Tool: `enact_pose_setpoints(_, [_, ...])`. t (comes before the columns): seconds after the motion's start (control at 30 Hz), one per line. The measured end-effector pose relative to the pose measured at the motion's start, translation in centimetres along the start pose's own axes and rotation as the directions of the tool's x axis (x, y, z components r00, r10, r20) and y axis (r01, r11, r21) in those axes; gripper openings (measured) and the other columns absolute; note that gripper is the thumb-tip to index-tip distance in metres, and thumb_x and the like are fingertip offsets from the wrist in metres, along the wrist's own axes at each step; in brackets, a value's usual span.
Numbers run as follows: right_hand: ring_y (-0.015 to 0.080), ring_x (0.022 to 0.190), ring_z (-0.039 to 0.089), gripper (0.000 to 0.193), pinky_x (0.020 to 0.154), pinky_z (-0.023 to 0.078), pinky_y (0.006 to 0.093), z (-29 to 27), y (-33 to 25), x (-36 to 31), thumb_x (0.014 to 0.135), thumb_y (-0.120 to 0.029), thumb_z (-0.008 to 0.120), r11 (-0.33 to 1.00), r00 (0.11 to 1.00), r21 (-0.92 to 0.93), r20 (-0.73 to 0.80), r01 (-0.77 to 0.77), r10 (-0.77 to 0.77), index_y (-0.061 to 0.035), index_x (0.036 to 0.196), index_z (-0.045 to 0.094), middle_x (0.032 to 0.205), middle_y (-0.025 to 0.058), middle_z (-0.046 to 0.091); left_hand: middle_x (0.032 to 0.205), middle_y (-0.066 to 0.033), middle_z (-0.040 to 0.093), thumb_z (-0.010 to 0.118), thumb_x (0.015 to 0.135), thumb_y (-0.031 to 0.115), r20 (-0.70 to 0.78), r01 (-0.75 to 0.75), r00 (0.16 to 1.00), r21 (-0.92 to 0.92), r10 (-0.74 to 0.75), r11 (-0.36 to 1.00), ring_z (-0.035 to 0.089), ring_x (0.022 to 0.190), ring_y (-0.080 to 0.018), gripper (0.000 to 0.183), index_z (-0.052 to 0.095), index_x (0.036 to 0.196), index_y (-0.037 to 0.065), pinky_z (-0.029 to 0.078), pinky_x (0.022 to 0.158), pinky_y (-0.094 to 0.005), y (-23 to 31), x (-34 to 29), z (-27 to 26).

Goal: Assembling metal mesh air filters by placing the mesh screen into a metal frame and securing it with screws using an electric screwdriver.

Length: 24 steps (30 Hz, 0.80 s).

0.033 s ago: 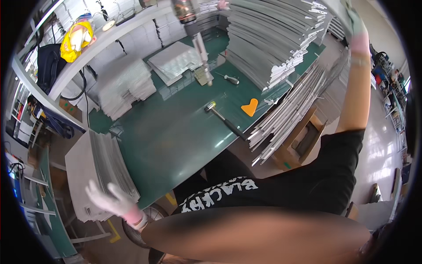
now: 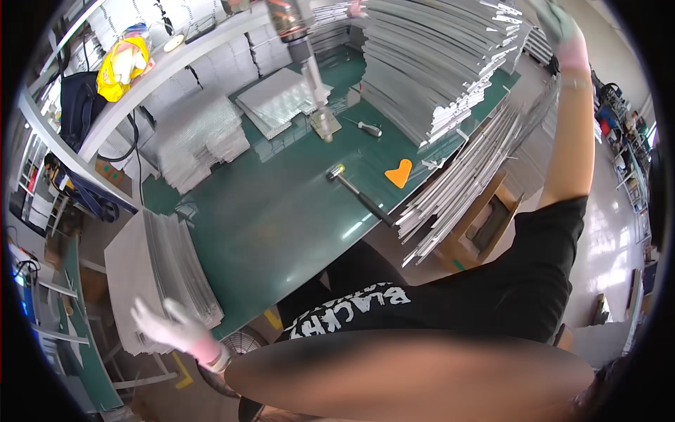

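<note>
My left hand (image 2: 169,328), in a white glove with a pink cuff, is at the lower left with its fingers spread. It is over or beside a stack of pale grey panels (image 2: 130,281) and holds nothing. My right hand (image 2: 561,35), gloved too, is raised at the upper right on a straightened arm. Its fingers stretch toward the top rim, close to the tall stack of thin white-grey panels (image 2: 422,67); nothing shows in it. A power screwdriver (image 2: 288,24) hangs above the green table (image 2: 253,232), its long bit slightly blurred.
On the table lie a hammer (image 2: 362,198), an orange heart-shaped plastic piece (image 2: 399,173), a screwdriver (image 2: 369,129) and two lower stacks of panels (image 2: 200,137). Long metal strips (image 2: 464,186) jut past the right edge above a cardboard box (image 2: 485,225). A shelf (image 2: 176,60) spans the back left.
My left hand has shifted slightly left and down. My right hand has moved up a little, apart from the pale panel edge beside it. The hanging power screwdriver has swung slightly left.
</note>
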State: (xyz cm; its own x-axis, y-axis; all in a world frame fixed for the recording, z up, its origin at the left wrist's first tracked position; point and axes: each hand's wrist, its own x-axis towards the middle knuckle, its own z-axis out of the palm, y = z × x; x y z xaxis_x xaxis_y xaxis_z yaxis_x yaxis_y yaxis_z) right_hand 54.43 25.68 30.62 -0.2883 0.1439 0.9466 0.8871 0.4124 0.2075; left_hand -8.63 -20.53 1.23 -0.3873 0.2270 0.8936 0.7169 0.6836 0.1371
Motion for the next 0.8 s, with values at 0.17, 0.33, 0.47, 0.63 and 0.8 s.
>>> enact_pose_setpoints(0.17, [0.0241, 0.085, 0.065, 0.052, 0.079, 0.051, 0.0336, 7.9, -10.4, 7.7, 0.082, -0.038, 0.071, 0.572, 0.407, -0.014, 0.688, -0.82, 0.601, 0.0016, 0.115, 0.059, 0.096, 0.0159, 0.068, 0.144, -0.0234, 0.045, 0.049, 0.097, 0.044, 0.385, 0.195, 0.785, 0.589, -0.485, 0.784, 0.041, 0.134, -0.042, 0.064, 0.042, 0.142, -0.001, 0.032, 0.111, -0.0507, -11.2, -3.1, -0.8])
enact_pose_setpoints(0.33, [0.0335, 0.103, 0.064, 0.052, 0.093, 0.047, 0.0387, 10.9, -3.4, 3.8, 0.088, -0.031, 0.062, 0.794, 0.694, 0.071, 0.538, -0.604, 0.479, 0.0071, 0.122, 0.06, 0.113, 0.0225, 0.067, 0.145, -0.0266, 0.042, 0.054, 0.091, 0.053, 0.683, 0.189, 0.544, 0.467, -0.487, 0.864, 0.041, 0.133, -0.0423, 0.074, 0.046, 0.138, -0.004, 0.033, 0.11, -0.0515, -9.3, 2.1, -2.6])
enact_pose_setpoints(0.47, [0.0235, 0.111, 0.062, 0.051, 0.097, 0.043, 0.0313, 12.3, -3.9, -0.2, 0.092, -0.043, 0.061, 0.775, 0.882, 0.434, 0.117, -0.459, 0.457, -0.0014, 0.123, 0.065, 0.119, 0.0142, 0.068, 0.141, -0.029, 0.045, 0.067, 0.082, 0.055, 0.709, 0.26, 0.571, 0.321, -0.413, 0.911, 0.048, 0.126, -0.0427, 0.084, 0.046, 0.136, -0.006, 0.039, 0.107, -0.0459, -13.9, 1.4, -2.3])
enact_pose_setpoints(0.63, [0.0211, 0.111, 0.061, 0.032, 0.1, 0.044, 0.0308, 8.0, -19.7, -8.5, 0.099, -0.011, 0.052, 0.694, 0.894, 0.594, 0.101, -0.407, 0.437, 0.0045, 0.126, 0.061, 0.123, 0.0125, 0.065, 0.134, -0.0289, 0.051, 0.07, 0.08, 0.055, 0.612, 0.166, 0.563, 0.574, -0.555, 0.802, 0.053, 0.12, -0.0433, 0.086, 0.045, 0.137, -0.006, 0.043, 0.102, -0.0432, -9.8, 4.9, -6.4])
enact_pose_setpoints(0.8, [0.026, 0.089, 0.07, 0.028, 0.08, 0.055, 0.0353, 6.2, -31.1, -17.2, 0.083, -0.004, 0.066, 0.505, 0.909, 0.836, 0.36, -0.213, -0.212, -0.0044, 0.111, 0.069, 0.105, 0.0131, 0.071, 0.129, -0.0212, 0.06, 0.062, 0.09, 0.051, 0.757, 0.577, 0.379, 0.256, -0.532, 0.776, 0.06, 0.116, -0.0282, 0.074, 0.049, 0.137, -0.004, 0.047, 0.095, -0.0349, -12.7, 11.9, -8.5])
